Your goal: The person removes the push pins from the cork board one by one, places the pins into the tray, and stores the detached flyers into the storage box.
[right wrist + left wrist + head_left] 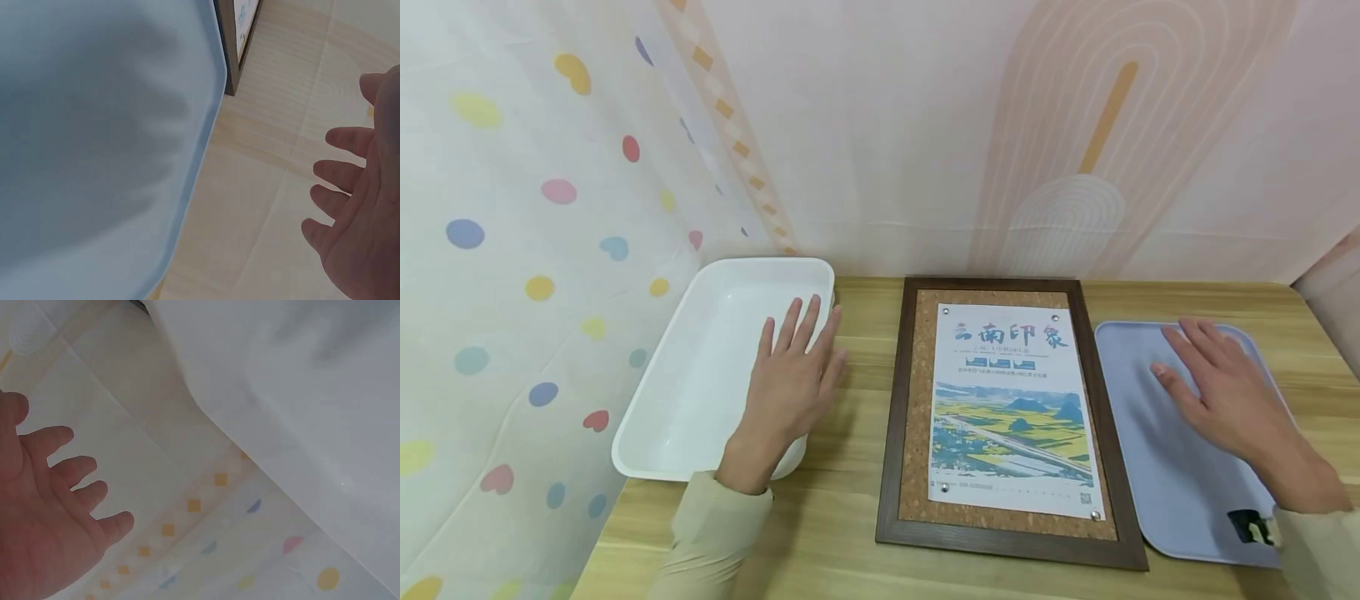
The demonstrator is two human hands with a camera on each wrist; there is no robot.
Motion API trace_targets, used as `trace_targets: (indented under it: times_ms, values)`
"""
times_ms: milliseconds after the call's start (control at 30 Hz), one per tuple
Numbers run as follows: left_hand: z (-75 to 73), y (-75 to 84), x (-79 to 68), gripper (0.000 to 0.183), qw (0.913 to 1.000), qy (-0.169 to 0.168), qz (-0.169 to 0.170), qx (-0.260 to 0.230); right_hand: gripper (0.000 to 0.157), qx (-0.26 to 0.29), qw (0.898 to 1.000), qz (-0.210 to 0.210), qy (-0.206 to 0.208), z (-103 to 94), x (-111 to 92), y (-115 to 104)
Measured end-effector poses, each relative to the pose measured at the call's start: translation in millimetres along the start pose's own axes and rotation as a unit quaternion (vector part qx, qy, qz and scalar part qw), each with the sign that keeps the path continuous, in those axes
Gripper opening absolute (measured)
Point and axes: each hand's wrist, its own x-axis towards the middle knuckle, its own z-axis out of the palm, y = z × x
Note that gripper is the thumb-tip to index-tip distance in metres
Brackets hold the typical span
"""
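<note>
My left hand (pixel 786 383) hovers over the right side of a white tray (pixel 688 400), fingers straight and spread, holding nothing. In the left wrist view, the left hand (pixel 47 494) shows its palm beside the tray's wall (pixel 250 447). My right hand (pixel 1232 392) is held above a light blue tray (pixel 1157 467), its fingers extended and nothing in them. The right wrist view has the right hand (pixel 356 187) apart from the blue tray's rim (pixel 197 162). Between the hands lies a framed cork board (pixel 913 417) with a printed poster (pixel 1011 417), silver pins at its corners.
Everything lies on a wood-grain table (pixel 842 517). A patterned cloth (pixel 880 150) hangs behind it, and a dotted cloth (pixel 512 317) hangs on the left. A small dark object (pixel 1249 526) appears by the right sleeve; what it is, I cannot tell.
</note>
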Motion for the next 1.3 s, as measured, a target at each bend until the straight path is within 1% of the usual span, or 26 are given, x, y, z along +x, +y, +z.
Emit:
trace_targets:
  times_ms: [167, 400, 500, 700, 800, 900, 1033, 1167, 1300]
  values:
    - [3.2, 10.4, 3.4, 0.058, 0.9998, -0.012, 0.015, 0.003, 0.058, 0.028, 1.0, -0.004, -0.004, 4.8, 3, -3]
    - [8.8, 25.8, 8.5, 0.054, 0.9991, -0.009, 0.042, -0.005, 0.056, 0.034, 0.999, -0.021, -0.002, 8.1, 15, -11]
    - [13.2, 32.2, 11.1, 0.054, 0.9985, -0.013, 0.053, -0.003, 0.055, 0.034, 0.999, -0.026, -0.003, 9.2, 20, -15]
    - [20.8, 46.0, 14.4, 0.056, 0.9961, -0.025, 0.084, -0.004, 0.046, 0.03, 0.998, -0.061, 0.0, 14.9, 32, -19]
    - [23.3, 53.5, 15.2, 0.056, 0.9944, -0.043, 0.097, 0.0, 0.044, 0.032, 0.997, -0.071, -0.01, 17.8, 38, -21]
    - [26.7, 61.6, 15.9, 0.055, 0.9914, -0.074, 0.108, -0.001, 0.044, 0.038, 0.997, -0.068, -0.027, 19.6, 44, -25]
    - [34.1, 70.5, 14.3, 0.056, 0.9863, -0.108, 0.125, 0.001, 0.045, 0.042, 0.996, -0.05, -0.064, 20.2, 53, -33]
    - [43.4, 76.3, 9.8, 0.057, 0.9799, -0.135, 0.147, 0.0, 0.046, 0.055, 0.993, -0.023, -0.105, 20.7, 61, -41]
    - [52.0, 79.4, 4.6, 0.058, 0.974, -0.154, 0.165, -0.019, 0.045, 0.077, 0.99, -0.011, -0.12, 23.7, 71, -48]
